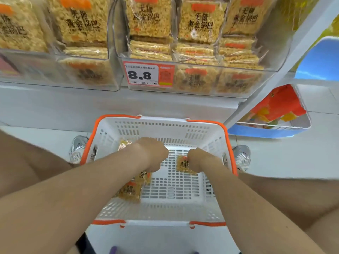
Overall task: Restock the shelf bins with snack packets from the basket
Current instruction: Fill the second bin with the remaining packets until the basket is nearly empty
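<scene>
Nearest, 1 loose packet (130, 191) lies on the basket (163, 119) floor, just below the left fingers. The left hand (154, 154) curls down around a 2nd packet (145, 176). The right hand (197, 160) has its fingers clamped on the edge of a 3rd packet (183, 165). Just beyond the left fingers, a 4th packet (124, 143) leans by the wall. Far above both hands, the shelf bins (201, 83) look crowded. Slick wrappers gripped by an edge could slip during the lift, and a packet could slide off a full bin.
</scene>
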`<state>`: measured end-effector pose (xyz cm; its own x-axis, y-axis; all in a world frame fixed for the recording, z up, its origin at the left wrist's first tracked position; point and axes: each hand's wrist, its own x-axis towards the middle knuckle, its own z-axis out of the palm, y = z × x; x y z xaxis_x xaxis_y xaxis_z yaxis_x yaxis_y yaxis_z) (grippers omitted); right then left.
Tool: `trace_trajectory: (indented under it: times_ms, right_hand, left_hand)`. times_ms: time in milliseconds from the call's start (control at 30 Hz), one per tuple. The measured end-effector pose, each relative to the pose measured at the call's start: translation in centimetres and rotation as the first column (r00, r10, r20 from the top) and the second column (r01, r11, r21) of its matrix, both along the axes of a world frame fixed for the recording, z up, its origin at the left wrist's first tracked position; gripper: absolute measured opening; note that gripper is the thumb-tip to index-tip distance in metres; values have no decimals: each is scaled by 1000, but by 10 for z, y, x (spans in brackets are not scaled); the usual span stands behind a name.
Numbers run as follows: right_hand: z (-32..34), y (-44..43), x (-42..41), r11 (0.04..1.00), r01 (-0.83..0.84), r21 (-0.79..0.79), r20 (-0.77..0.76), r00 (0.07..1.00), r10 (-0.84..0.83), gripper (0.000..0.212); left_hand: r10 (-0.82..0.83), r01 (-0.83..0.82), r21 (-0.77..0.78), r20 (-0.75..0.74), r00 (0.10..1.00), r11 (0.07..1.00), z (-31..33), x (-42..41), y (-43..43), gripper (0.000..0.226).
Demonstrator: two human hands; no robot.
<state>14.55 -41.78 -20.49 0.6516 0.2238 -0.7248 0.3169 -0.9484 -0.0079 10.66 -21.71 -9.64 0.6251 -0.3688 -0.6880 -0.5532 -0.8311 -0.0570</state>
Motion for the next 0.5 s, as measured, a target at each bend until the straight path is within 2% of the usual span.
trace_trajectory:
  times_ms: [133,200,267,333,400,467,500]
  right_hand:
    - [-40,-14,-14,984,176,13,62,982,-177,33]
    - [-62,-17,-15,964,255,71,72,963,-260,52]
    - [-78,-18,-16,958,266,106,54,960,-273,78]
    - [-87,-18,-17,963,249,98,56,965,-255,90]
    - [-94,-16,-19,979,201,43,134,970,-205,84]
    - [-97,-12,-18,992,128,-19,206,971,-121,63]
    - [-97,-9,-17,993,114,-12,195,975,-110,46]
  left_hand:
    - [27,-25,57,-28,999,998,-16,-1,9,17]
    - [46,-43,71,-31,998,997,-20,-1,12,17]
    - [59,-55,79,-41,997,995,-23,-2,14,18]
    - [65,-60,76,-68,996,995,-24,-4,14,19]
    - [64,-59,64,-80,995,996,-26,-5,14,19]
    - [59,-54,58,-86,995,997,-27,-5,15,20]
    - [57,-51,59,-93,994,997,-28,-5,15,21]
